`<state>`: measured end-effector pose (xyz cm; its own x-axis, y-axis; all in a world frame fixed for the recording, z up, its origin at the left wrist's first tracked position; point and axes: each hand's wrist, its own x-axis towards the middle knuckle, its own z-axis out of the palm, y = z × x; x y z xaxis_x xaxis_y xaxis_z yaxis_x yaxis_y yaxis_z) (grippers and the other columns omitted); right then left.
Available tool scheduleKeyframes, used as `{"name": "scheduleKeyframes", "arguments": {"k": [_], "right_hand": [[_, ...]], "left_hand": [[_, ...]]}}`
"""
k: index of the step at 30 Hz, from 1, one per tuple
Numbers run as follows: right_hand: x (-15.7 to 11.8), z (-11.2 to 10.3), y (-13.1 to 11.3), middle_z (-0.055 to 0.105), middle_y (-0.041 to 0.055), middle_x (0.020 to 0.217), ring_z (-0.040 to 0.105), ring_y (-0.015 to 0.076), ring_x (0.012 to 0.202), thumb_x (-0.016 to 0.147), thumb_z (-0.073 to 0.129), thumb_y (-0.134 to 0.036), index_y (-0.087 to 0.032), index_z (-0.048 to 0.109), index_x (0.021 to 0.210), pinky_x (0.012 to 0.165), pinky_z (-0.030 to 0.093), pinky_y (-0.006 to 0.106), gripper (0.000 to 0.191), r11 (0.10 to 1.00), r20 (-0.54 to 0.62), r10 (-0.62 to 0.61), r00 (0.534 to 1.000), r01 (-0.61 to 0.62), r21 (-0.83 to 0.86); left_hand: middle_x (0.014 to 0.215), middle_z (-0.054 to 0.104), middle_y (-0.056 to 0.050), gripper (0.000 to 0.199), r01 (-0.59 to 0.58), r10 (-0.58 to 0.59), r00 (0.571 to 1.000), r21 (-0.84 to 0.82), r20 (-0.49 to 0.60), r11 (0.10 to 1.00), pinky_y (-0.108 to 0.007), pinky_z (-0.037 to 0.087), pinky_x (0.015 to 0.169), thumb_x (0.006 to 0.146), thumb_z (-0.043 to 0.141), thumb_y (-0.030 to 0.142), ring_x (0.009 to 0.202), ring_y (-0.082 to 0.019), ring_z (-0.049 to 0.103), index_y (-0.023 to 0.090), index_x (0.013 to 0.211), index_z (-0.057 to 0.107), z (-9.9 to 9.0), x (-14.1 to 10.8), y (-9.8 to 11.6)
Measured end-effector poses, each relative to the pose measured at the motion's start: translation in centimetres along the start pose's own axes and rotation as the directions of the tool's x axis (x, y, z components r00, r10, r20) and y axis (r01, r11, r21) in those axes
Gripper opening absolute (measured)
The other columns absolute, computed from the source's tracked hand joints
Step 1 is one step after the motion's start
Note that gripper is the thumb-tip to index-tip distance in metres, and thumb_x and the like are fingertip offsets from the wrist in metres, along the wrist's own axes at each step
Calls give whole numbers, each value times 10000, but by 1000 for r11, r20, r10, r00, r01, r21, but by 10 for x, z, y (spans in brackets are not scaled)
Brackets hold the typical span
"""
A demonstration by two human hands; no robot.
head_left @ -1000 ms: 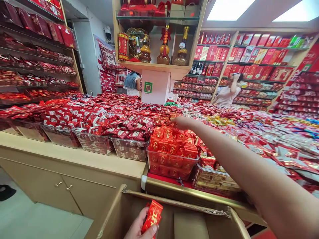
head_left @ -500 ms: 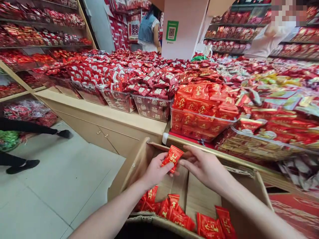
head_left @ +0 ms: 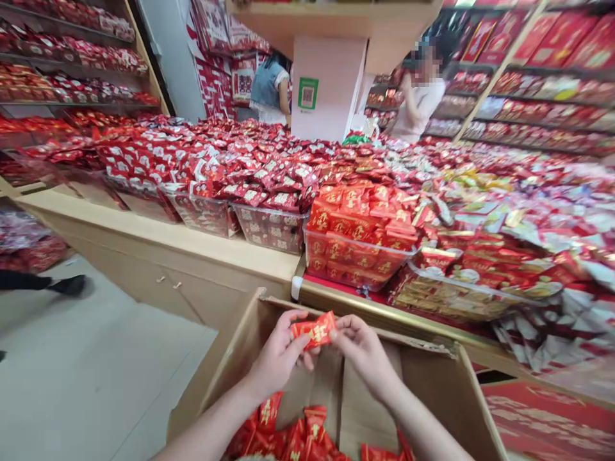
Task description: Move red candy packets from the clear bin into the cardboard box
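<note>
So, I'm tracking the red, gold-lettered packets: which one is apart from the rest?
The packet held between the left hand and right hand, over the cardboard box; the others like it lie in the box or sit in the clear tub.

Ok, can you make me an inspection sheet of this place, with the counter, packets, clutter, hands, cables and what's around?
Surface: pale counter with filled clear bins along it.
Job's things: red packet held above an open cardboard box.
Clutter: loose packets jumbled inside the box.
Hands: left hand holds the red packet; right hand pinches its end.
Cables: nothing seen.
Surroundings: stocked shelves; beyond the counter, one person in denim, another in a pale top.
</note>
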<state>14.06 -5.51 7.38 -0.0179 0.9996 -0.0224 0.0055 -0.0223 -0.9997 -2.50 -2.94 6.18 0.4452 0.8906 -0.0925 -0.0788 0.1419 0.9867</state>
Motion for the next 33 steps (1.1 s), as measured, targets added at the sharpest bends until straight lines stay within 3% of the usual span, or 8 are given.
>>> {"name": "scheduleKeyframes", "arguments": {"k": [4, 10, 16, 18, 20, 24, 28, 33], "right_hand": [[-7, -5, -21, 454, 103, 1218, 411, 222, 1119, 692, 600, -292, -214, 475, 1054, 887, 368, 363, 390, 803, 290, -270, 918, 381, -458], [-11, -5, -39, 598, 26, 754, 506, 165, 727, 571, 624, -183, -189, 510, 701, 681, 402, 278, 174, 604, 385, -185, 904, 413, -682], [-14, -31, -104, 571, 31, 780, 489, 154, 755, 665, 557, -195, -197, 476, 685, 675, 387, 260, 84, 460, 319, -352, 880, 460, -760], [-5, -51, -137, 577, 40, 769, 498, 158, 734, 728, 525, -279, -202, 470, 674, 667, 385, 272, 109, 382, 172, -511, 842, 401, -832], [13, -71, -166, 573, 34, 682, 504, 162, 659, 728, 523, -368, -203, 475, 632, 622, 374, 275, 196, 319, -32, -615, 788, 211, -924], [63, -99, -199, 546, 16, 544, 490, 156, 548, 692, 513, -416, -200, 470, 552, 531, 332, 260, 262, 265, -289, -588, 756, -157, -951], [98, -104, -199, 596, 65, 606, 533, 190, 615, 697, 477, -381, -182, 523, 585, 541, 339, 267, 233, 109, -285, -533, 796, -269, -957], [107, -99, -191, 636, 116, 693, 575, 227, 703, 764, 426, -390, -149, 584, 678, 587, 365, 279, 301, -23, -213, -472, 856, -253, -967]], "left_hand": [[639, 558, 44, 447, 1, -3, 996, 25, 94, 1000, -184, 395, 457, 806, 468, 352, 459, -59, 487, 219, 1170, 247, -4, -3, 0], [499, 544, 45, 576, 142, -124, 975, -91, 185, 986, -150, 327, 358, 740, 524, 453, 368, -55, 420, 195, 1190, 275, -1, -7, 4], [426, 478, 61, 548, 83, -81, 997, -201, 19, 976, -145, 299, 353, 698, 570, 458, 371, -50, 349, 181, 1140, 403, -5, -4, 9], [471, 469, 62, 483, 60, -57, 998, -160, 20, 985, -152, 325, 383, 666, 617, 425, 414, -50, 361, 180, 1054, 469, -7, -1, 7], [514, 469, 57, 433, 73, -65, 995, -98, 76, 993, -169, 359, 424, 651, 631, 418, 458, -59, 393, 181, 990, 503, -7, 0, 2], [551, 430, 56, 356, 54, -59, 989, 44, 133, 998, -194, 375, 478, 657, 615, 432, 503, -68, 412, 174, 891, 542, -3, -2, -13], [573, 396, 58, 310, 50, -75, 981, 141, 180, 989, -212, 376, 507, 682, 588, 414, 514, -74, 412, 170, 865, 536, -3, -3, -20], [580, 402, 53, 257, 35, -87, 974, 243, 208, 969, -223, 370, 544, 715, 554, 358, 535, -83, 403, 161, 878, 519, -6, -1, -18]]}}
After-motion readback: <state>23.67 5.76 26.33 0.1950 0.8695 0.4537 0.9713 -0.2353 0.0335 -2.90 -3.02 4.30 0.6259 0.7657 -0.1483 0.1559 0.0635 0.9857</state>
